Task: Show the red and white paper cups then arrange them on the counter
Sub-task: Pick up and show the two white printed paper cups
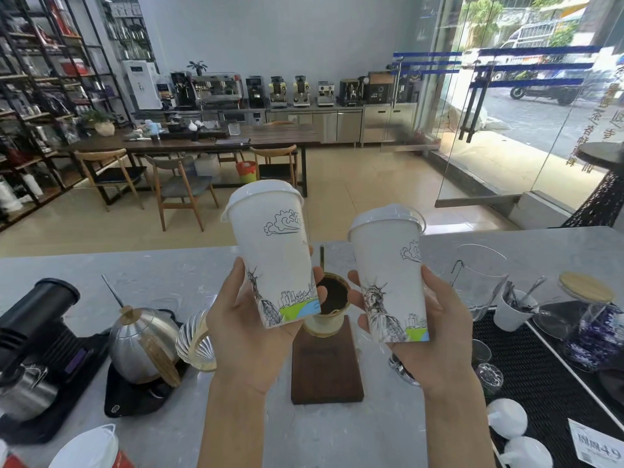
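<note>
I hold two tall white paper cups with white lids up in front of me, above the counter. My left hand (250,319) grips the left white cup (273,251) near its base; it tilts slightly left. My right hand (425,325) grips the right white cup (388,268) the same way. Both carry line drawings of a statue, clouds and a skyline. At the bottom left edge a red cup with a white lid (91,450) lies partly out of view, with another red piece beside it.
On the grey counter (169,278) stand a black grinder (37,336), a steel kettle (141,342) on a black scale, a glass dripper (197,342), a pour-over stand (326,359) with a filter, and glassware (479,282) on a black mat at the right.
</note>
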Motion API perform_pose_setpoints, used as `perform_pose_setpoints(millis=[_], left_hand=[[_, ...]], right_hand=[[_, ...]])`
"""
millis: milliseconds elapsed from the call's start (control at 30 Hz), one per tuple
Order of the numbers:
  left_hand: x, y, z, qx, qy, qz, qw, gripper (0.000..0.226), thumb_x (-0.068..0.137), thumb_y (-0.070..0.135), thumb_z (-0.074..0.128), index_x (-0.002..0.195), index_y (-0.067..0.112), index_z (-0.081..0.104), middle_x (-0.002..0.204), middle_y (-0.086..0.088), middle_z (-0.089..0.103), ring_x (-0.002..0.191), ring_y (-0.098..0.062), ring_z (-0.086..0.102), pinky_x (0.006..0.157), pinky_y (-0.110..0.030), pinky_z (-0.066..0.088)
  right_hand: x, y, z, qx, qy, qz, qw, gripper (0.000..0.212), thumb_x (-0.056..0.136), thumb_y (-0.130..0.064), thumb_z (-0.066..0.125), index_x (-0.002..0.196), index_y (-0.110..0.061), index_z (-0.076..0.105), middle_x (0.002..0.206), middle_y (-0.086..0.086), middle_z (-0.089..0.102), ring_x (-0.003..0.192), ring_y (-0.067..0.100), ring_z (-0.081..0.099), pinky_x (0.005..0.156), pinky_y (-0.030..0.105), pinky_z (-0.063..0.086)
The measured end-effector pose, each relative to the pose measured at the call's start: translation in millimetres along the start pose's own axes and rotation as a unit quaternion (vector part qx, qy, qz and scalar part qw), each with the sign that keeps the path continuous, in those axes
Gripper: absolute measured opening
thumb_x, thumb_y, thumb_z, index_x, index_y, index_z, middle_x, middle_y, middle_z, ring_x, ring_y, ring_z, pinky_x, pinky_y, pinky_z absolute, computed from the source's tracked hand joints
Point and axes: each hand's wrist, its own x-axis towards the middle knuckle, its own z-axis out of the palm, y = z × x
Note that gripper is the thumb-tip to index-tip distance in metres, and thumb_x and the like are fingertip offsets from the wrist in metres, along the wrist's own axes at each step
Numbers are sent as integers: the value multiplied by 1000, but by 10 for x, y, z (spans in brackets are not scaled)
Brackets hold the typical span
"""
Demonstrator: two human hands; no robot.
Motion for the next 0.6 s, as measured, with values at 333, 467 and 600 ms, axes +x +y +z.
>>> perform_pose_setpoints(millis=[333, 467, 600], left_hand=[[67, -55, 56, 44, 27, 31, 998, 62, 77, 38, 80, 130, 12, 62, 126, -13, 65, 115, -35, 59, 87, -53, 53], [81, -83, 82, 86, 34, 45, 995, 53, 78, 40, 78, 122, 12, 68, 120, -13, 69, 108, -32, 65, 81, -46, 56], [90, -79, 89, 104, 46, 50, 992, 53, 77, 39, 79, 122, 13, 68, 120, -14, 69, 109, -32, 65, 80, -45, 57]], right_hand=[[49, 32, 11, 20, 7, -17, 1000, 61, 83, -53, 63, 128, -12, 62, 126, 18, 65, 119, 43, 58, 77, 42, 58], [46, 5, 29, 50, 8, 0, 999, 61, 90, -49, 49, 133, -6, 56, 134, 25, 57, 113, 37, 61, 83, 40, 57], [41, -11, 33, 51, 16, -9, 999, 59, 94, -47, 43, 132, -4, 57, 135, 29, 54, 105, 37, 64, 81, 40, 56]])
